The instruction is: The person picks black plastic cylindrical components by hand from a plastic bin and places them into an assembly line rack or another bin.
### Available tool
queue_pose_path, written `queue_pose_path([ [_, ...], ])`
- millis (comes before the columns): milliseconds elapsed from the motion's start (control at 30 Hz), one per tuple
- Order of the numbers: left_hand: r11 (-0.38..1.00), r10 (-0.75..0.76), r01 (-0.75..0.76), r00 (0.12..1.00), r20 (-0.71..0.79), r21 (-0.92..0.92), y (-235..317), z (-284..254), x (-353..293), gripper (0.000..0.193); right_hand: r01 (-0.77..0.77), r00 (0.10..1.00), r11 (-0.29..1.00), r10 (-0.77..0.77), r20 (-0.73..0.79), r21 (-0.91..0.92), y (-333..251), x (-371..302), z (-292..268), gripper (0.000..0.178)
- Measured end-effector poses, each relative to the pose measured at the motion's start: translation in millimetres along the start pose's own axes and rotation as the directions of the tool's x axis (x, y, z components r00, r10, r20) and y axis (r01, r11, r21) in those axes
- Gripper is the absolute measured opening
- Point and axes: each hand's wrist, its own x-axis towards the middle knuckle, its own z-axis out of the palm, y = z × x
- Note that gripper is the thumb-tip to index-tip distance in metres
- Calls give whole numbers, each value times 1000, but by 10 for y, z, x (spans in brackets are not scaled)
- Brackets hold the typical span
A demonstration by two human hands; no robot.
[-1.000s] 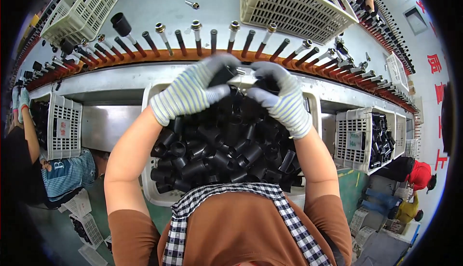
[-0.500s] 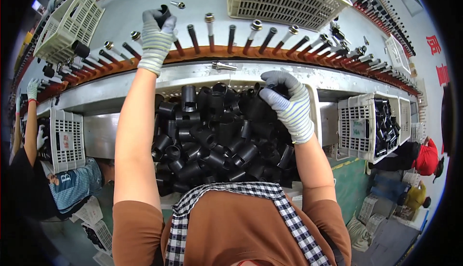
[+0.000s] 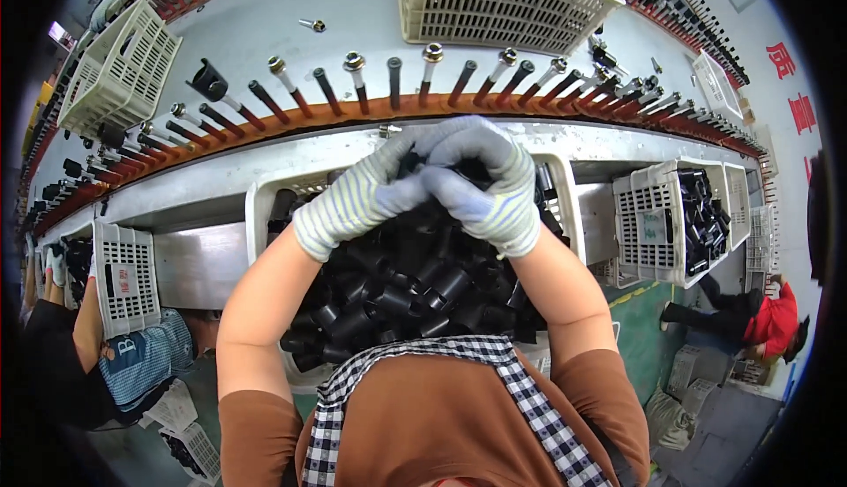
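Observation:
My left hand (image 3: 366, 191) and my right hand (image 3: 490, 183), both in striped knit gloves, meet over the far side of a crate. Their fingers curl round a black plastic pipe fitting (image 3: 474, 169), which they mostly hide. Below them, the white plastic crate (image 3: 565, 196) is heaped with short black pipe fittings (image 3: 397, 297), some with cut-out sides. Beyond the metal ledge runs a row of upright posts, several topped with metal nozzles (image 3: 354, 62). One black fitting (image 3: 209, 81) sits tilted on a post at the left.
A large cream crate (image 3: 503, 6) stands on the grey worktop behind the posts, another crate (image 3: 119, 68) to its left. One metal nozzle (image 3: 313, 25) lies on the worktop. Crates of black parts (image 3: 648, 222) stand at the right. Co-workers sit at the left (image 3: 146, 359) and far right (image 3: 776, 319).
My left hand has let go of a black fitting at the posts and come back to meet my right hand over the crate. The posts and that fitting have shifted left.

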Motion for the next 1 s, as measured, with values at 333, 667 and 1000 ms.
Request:
queue_pose_path([
  [333, 875, 389, -194, 828, -404, 444, -254, -763, 1000, 28, -74, 777, 943, 258, -574, 324, 340, -65, -704, 13],
  [667, 634, 670, -161, 603, -433, 756, -969, -1493, 803, 39, 6, 810, 942, -201, -551, -335, 847, 659, -1362, 18],
  [1000, 738, 644, -171, 469, -604, 653, -809, -1980, 417, 49, 184, 895, 698, -409, -175, -692, 1376, 1010, -511, 9],
])
